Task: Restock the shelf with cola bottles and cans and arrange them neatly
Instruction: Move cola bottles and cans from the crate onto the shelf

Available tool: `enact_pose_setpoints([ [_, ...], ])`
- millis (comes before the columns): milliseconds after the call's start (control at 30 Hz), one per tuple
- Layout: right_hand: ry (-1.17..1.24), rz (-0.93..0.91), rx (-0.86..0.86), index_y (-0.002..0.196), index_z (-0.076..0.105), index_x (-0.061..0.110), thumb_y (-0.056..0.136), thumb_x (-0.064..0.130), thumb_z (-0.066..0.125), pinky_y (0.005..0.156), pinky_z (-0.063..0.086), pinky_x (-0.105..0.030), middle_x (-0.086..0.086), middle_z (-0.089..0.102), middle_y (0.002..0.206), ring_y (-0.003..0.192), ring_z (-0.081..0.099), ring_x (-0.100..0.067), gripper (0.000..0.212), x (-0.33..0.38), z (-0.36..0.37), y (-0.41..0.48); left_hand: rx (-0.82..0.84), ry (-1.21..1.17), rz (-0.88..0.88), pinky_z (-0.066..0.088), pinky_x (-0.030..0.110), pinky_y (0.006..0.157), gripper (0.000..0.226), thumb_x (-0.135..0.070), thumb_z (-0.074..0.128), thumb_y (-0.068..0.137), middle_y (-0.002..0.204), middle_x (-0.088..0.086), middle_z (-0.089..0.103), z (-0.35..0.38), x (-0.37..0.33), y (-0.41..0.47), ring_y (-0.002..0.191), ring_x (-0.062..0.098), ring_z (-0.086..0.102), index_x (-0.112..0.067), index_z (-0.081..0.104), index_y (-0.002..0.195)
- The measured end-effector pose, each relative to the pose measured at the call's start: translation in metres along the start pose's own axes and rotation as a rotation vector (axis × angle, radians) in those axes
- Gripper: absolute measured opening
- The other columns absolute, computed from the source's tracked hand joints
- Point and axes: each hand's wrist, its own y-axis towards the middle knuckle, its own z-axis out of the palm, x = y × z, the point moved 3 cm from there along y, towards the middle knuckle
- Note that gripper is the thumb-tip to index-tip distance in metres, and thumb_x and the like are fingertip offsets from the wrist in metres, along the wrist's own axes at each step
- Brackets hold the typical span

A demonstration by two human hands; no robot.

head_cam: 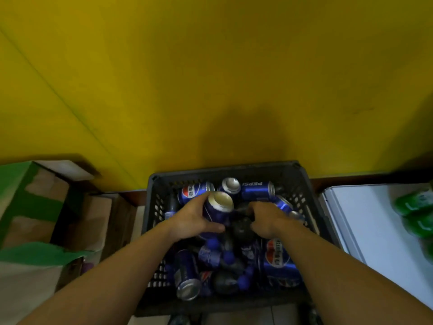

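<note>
A black plastic crate point(154, 207) stands against the yellow wall, full of several blue cola cans and dark cola bottles with blue caps. My left hand point(189, 221) grips one blue can point(219, 207), tilted with its end facing up. My right hand point(264, 219) reaches down into the pile beside it, fingers curled around a dark bottle point(241, 227); how firmly it holds is hidden. More cans lie at the back point(256, 190) and front point(187, 275) of the crate.
Cardboard boxes with green tape point(35, 202) stand at the left. A white surface point(370, 221) at the right carries green bottles point(414, 207). The yellow wall point(210, 78) fills the upper view.
</note>
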Motion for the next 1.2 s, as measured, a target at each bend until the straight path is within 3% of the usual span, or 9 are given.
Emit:
enact_pose_setpoints([
  [100, 0.029, -0.062, -0.018, 0.121, 0.056, 0.022, 0.091, 0.029, 0.062, 0.091, 0.052, -0.038, -0.007, 0.062, 0.125, 0.11, 0.06, -0.029, 0.031, 0.028, 0.012, 0.013, -0.204, -0.121, -0.016, 0.055, 0.014, 0.082, 0.071, -0.007, 0.089, 0.072, 0.12, -0.006, 0.068, -0.036, 0.002, -0.01, 0.102, -0.002, 0.067, -0.021, 0.053, 0.132],
  [200, 0.058, -0.06, -0.014, 0.13, 0.053, 0.016, 0.098, 0.039, 0.055, 0.094, 0.05, -0.04, -0.012, 0.06, 0.131, 0.115, 0.059, -0.033, 0.04, 0.065, 0.03, 0.037, -0.385, -0.21, -0.02, 0.055, 0.018, 0.079, 0.064, -0.006, 0.088, 0.073, 0.113, -0.002, 0.07, -0.066, 0.007, -0.021, 0.095, 0.003, 0.069, -0.02, 0.056, 0.126],
  [400, 0.097, 0.261, 0.097, 0.158, 0.012, 0.008, 0.084, 0.07, 0.059, 0.107, 0.041, -0.045, -0.02, 0.025, 0.159, 0.142, 0.036, -0.038, 0.107, 0.115, 0.079, 0.091, -0.529, -0.285, -0.036, 0.056, 0.033, 0.087, 0.065, -0.014, 0.092, 0.067, 0.11, 0.0, 0.074, -0.097, 0.019, -0.034, 0.099, 0.015, 0.071, -0.019, 0.06, 0.123],
  [533, -0.011, 0.249, 0.16, 0.139, 0.05, 0.008, 0.083, 0.047, 0.066, 0.083, 0.052, -0.036, -0.014, 0.057, 0.136, 0.114, 0.061, -0.032, 0.07, 0.122, 0.081, 0.101, -0.551, -0.309, -0.068, 0.055, 0.037, 0.088, 0.069, -0.013, 0.092, 0.067, 0.114, 0.002, 0.071, -0.108, 0.023, -0.029, 0.104, 0.019, 0.068, -0.015, 0.058, 0.127],
  [600, -0.098, 0.207, 0.233, 0.128, 0.06, 0.011, 0.076, 0.043, 0.068, 0.087, 0.055, -0.039, -0.013, 0.062, 0.129, 0.106, 0.064, -0.034, 0.061, 0.123, 0.071, 0.094, -0.571, -0.339, -0.078, 0.054, 0.039, 0.089, 0.069, -0.016, 0.092, 0.068, 0.116, 0.002, 0.069, -0.108, 0.013, -0.026, 0.106, 0.021, 0.066, -0.016, 0.056, 0.128],
  [767, -0.138, 0.139, 0.381, 0.116, 0.064, 0.015, 0.091, 0.031, 0.069, 0.091, 0.048, -0.037, -0.012, 0.055, 0.141, 0.122, 0.056, -0.035, 0.03, 0.113, 0.009, 0.037, -0.568, -0.412, 0.039, 0.049, 0.025, 0.071, 0.06, -0.016, 0.088, 0.074, 0.111, 0.003, 0.068, -0.103, -0.05, -0.034, 0.096, 0.015, 0.065, -0.013, 0.056, 0.125],
  [867, -0.186, 0.151, 0.219, 0.134, 0.058, 0.007, 0.091, 0.037, 0.07, 0.095, 0.05, -0.04, -0.01, 0.055, 0.142, 0.121, 0.058, -0.033, 0.054, 0.092, -0.033, -0.005, -0.53, -0.457, 0.147, 0.051, 0.025, 0.07, 0.053, -0.021, 0.087, 0.076, 0.107, 0.002, 0.072, -0.089, -0.095, -0.056, 0.092, 0.015, 0.069, -0.015, 0.06, 0.122],
  [1033, -0.229, 0.236, -0.206, 0.122, 0.062, 0.014, 0.081, 0.053, 0.069, 0.085, 0.054, -0.037, -0.012, 0.066, 0.125, 0.103, 0.064, -0.033, 0.057, 0.037, -0.101, -0.121, -0.45, -0.542, 0.356, 0.056, 0.029, 0.072, 0.046, -0.026, 0.087, 0.076, 0.103, 0.004, 0.073, -0.016, -0.176, -0.092, 0.088, 0.018, 0.07, -0.019, 0.062, 0.114],
  [1200, -0.158, 0.364, -0.526, 0.114, 0.059, 0.016, 0.076, 0.056, 0.072, 0.074, 0.053, -0.035, -0.01, 0.065, 0.111, 0.087, 0.061, -0.03, 0.057, -0.041, -0.138, -0.294, -0.131, -0.574, 0.431, 0.058, 0.043, 0.09, 0.069, -0.035, 0.094, 0.062, 0.111, 0.005, 0.074, 0.105, -0.25, -0.128, 0.102, 0.025, 0.071, -0.022, 0.063, 0.121],
])
